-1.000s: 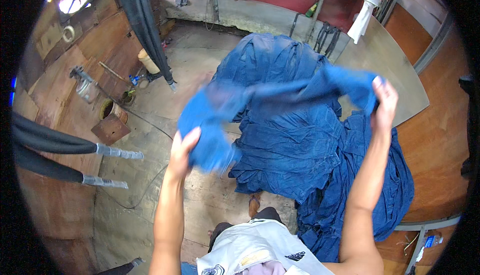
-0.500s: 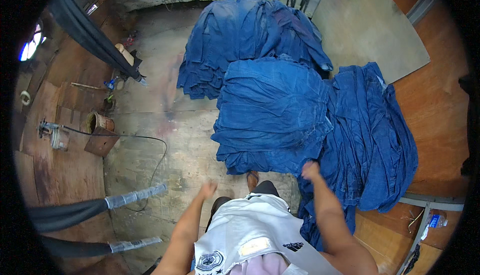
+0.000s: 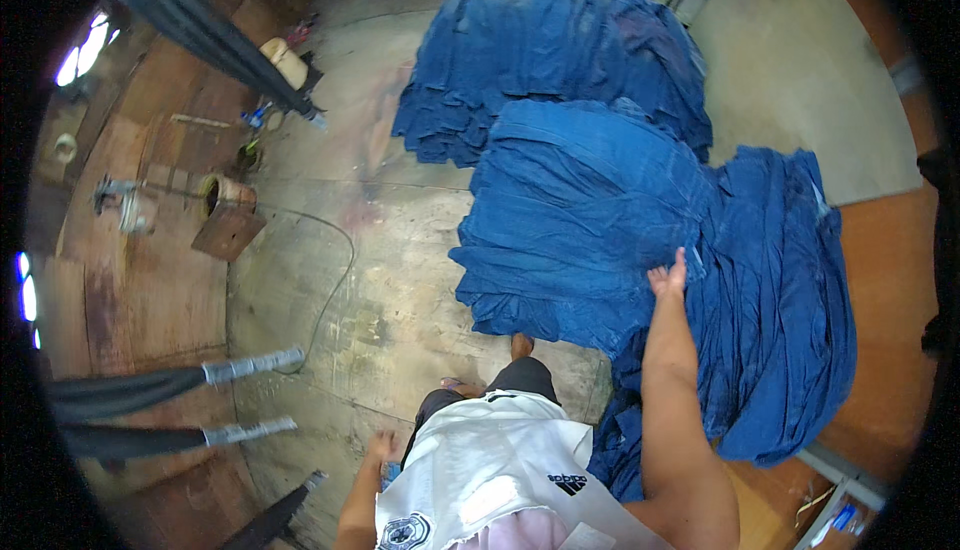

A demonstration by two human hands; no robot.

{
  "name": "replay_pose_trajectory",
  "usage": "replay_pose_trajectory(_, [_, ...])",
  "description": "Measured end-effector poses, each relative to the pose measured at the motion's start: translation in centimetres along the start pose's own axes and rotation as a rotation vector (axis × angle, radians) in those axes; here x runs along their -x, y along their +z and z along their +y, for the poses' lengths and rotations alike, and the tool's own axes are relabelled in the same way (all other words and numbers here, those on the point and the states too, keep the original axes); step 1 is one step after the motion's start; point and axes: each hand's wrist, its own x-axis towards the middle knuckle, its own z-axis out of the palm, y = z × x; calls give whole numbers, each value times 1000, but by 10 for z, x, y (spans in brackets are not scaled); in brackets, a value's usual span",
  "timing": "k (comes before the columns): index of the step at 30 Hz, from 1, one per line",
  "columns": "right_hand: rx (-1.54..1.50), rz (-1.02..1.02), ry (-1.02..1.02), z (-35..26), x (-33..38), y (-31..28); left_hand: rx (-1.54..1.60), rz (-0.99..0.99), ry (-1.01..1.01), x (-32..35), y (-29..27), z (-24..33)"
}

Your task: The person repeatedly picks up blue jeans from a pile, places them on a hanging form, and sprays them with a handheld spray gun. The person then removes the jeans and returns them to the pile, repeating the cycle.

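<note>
Three piles of blue denim cloth lie on the floor: a far pile (image 3: 550,50), a middle stack (image 3: 575,215) and a spread heap at the right (image 3: 780,300). My right hand (image 3: 668,278) reaches out with fingers apart, at the seam between the middle stack and the right heap, touching the cloth edge. My left hand (image 3: 381,445) hangs low by my hip, holding nothing, fingers loosely apart. I stand at the near edge of the middle stack, one bare foot (image 3: 520,346) showing.
A worn concrete floor (image 3: 380,290) with a thin cable (image 3: 335,290) across it. A small wooden block with a tin (image 3: 226,215) sits at the left. Dark wrapped poles (image 3: 170,390) jut in from the lower left, another (image 3: 215,40) at the upper left. Orange wooden flooring (image 3: 890,280) lies right.
A second ago both hands held a blue denim piece spread in the air; it now lies on the piles. My left hand dropped to my side and my right hand reaches forward.
</note>
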Motion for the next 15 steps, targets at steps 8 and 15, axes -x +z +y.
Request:
replay_pose_trajectory(8, [469,351,-636,-42,35,38,436,-176,661,33,1,257])
replay_pose_trajectory(15, [705,-531,-1347,29,250,75,326,-78,513,16,-14,204])
